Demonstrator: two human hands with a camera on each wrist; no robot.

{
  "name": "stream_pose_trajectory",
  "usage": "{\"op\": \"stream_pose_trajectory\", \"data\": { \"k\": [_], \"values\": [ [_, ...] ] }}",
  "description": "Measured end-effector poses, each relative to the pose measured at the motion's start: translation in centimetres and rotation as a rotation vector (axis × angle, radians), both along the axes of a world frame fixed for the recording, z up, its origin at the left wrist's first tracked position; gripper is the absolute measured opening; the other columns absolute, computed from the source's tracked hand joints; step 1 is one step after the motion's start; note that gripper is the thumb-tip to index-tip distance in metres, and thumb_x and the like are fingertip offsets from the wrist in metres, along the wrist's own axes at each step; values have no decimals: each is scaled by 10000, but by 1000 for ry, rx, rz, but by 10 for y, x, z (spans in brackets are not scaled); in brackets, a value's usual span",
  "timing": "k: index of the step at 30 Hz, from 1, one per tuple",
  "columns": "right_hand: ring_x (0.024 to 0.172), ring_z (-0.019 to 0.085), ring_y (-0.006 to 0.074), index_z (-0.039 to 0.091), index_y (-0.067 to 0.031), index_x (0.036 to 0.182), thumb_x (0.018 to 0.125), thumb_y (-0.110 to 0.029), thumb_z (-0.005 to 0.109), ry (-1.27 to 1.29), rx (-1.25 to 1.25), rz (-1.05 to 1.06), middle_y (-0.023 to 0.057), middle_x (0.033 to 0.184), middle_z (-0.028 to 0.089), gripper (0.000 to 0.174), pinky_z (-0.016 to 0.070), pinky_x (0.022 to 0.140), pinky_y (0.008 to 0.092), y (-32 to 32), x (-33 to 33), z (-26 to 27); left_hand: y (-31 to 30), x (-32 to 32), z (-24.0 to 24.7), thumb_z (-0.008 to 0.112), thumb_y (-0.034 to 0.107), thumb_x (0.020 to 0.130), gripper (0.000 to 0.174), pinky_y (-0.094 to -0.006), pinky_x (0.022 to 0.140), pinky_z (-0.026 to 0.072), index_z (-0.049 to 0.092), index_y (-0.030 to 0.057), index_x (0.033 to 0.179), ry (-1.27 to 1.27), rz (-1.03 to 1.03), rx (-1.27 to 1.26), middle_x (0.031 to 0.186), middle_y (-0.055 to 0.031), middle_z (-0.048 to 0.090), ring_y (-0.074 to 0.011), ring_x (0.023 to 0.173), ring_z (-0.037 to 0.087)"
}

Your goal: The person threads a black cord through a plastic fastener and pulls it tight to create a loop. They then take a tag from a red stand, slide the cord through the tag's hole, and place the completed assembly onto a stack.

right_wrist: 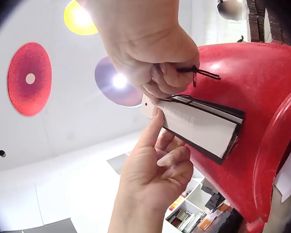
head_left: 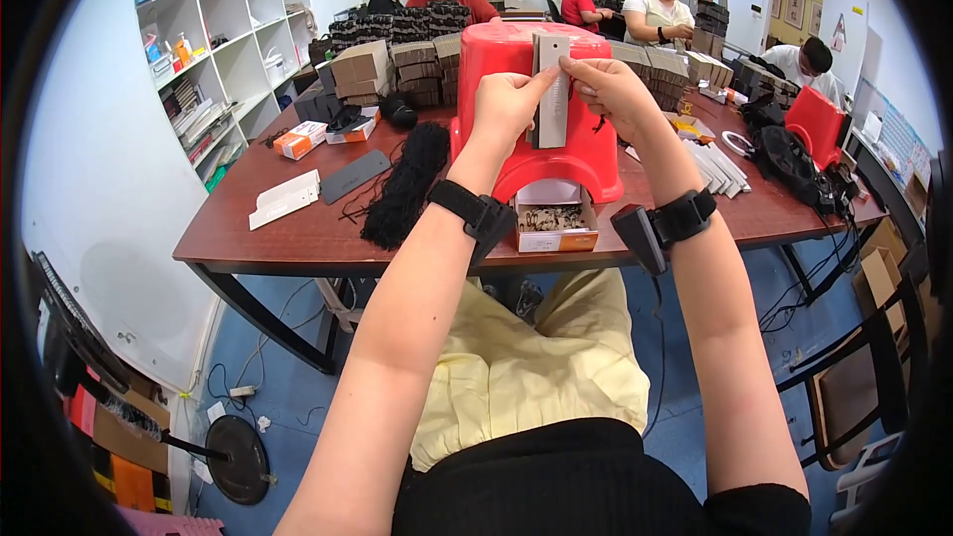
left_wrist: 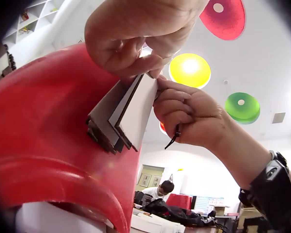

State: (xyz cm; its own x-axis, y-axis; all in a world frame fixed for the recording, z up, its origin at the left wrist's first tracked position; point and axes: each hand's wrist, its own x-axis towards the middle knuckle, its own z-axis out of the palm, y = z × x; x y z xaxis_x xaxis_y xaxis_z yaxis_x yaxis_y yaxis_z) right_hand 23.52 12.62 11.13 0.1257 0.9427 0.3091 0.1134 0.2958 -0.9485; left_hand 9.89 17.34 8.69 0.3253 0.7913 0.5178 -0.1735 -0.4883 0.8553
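A small stack of hang tags (head_left: 552, 104), pale and dark cards, stands upright against the red plastic stool (head_left: 486, 60). My left hand (head_left: 503, 107) pinches the stack near its upper edge, thumb on the pale front card in the right wrist view. At the top of the tags, by the punched hole, are the fingertips of my right hand (head_left: 617, 99). That hand holds a thin black cord (right_wrist: 206, 74), whose end sticks out of its curled fingers. Part of the cord crosses the tags' edge; my fingers hide the rest.
Below the stool sits an open box (head_left: 558, 238) of small dark pieces. A bundle of black cords (head_left: 409, 184) lies left of it, beside loose grey tags (head_left: 355, 176) and pale tags (head_left: 286, 201). White strips (head_left: 717, 171) lie right. Stacked cartons (head_left: 362, 69) and several people are behind.
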Motion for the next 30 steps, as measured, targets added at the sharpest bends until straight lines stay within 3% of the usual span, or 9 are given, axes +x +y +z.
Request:
{"op": "stream_pose_trajectory", "data": {
  "k": [11,14,16,19,21,24,26,28,30],
  "values": [
    [431,277,3,540,-82,677,790,-272,539,-22,4,-44,-88,511,373,221,181,380,168,-1,-4,-4,3,-3,2,617,254,719,298,-203,324,288,584,-18,603,-56,-112,-22,472,-13,502,-53,353,405],
    [444,301,-3,581,-53,761,785,-273,544,-230,-51,-203,-82,533,406,225,196,388,157,-6,-2,2,5,-1,2,622,279,720,295,-196,333,273,576,9,609,13,-17,-9,480,16,463,-48,355,372],
    [449,311,-9,587,-40,879,787,-254,540,-425,178,-267,-76,556,435,238,208,398,145,-11,5,9,6,-2,1,625,282,716,299,-194,334,280,589,-4,637,37,42,30,498,9,489,-47,357,377],
    [467,323,-15,578,-48,931,792,-233,532,-308,264,-120,-70,570,446,236,213,409,137,-25,0,30,6,0,-1,620,275,720,297,-193,334,282,591,-10,643,41,69,55,512,5,504,-46,364,384],
    [492,334,-23,574,-53,941,799,-217,523,-296,315,-85,-66,592,455,222,209,418,129,-20,-6,36,5,3,-2,611,273,719,309,-202,339,298,582,-11,600,30,78,58,466,-10,493,-56,365,412],
    [554,419,8,572,-36,917,804,-154,512,-316,571,-63,-42,652,495,174,300,479,143,-2,-11,36,9,4,-3,603,271,715,326,-212,346,319,573,-11,554,20,84,62,424,-21,484,-65,364,439],
    [564,431,17,570,-28,907,802,-135,510,-374,582,-111,-34,654,501,162,318,496,151,10,-3,20,10,2,-4,605,271,713,326,-212,349,324,572,-11,552,21,75,61,428,-18,485,-63,364,439],
    [570,443,25,554,-3,892,800,-97,501,-426,548,-212,-18,646,507,142,341,512,162,9,3,11,7,0,-2,599,238,742,257,-184,341,287,579,-10,681,37,1,49,545,-2,522,-37,378,388],
    [540,451,32,552,-1,865,791,-84,507,-378,548,-237,-12,625,512,120,344,490,168,8,9,-2,5,-2,-2,581,212,755,227,-179,341,286,556,-14,763,11,-90,66,568,-7,531,-34,378,384]
  ]
}}
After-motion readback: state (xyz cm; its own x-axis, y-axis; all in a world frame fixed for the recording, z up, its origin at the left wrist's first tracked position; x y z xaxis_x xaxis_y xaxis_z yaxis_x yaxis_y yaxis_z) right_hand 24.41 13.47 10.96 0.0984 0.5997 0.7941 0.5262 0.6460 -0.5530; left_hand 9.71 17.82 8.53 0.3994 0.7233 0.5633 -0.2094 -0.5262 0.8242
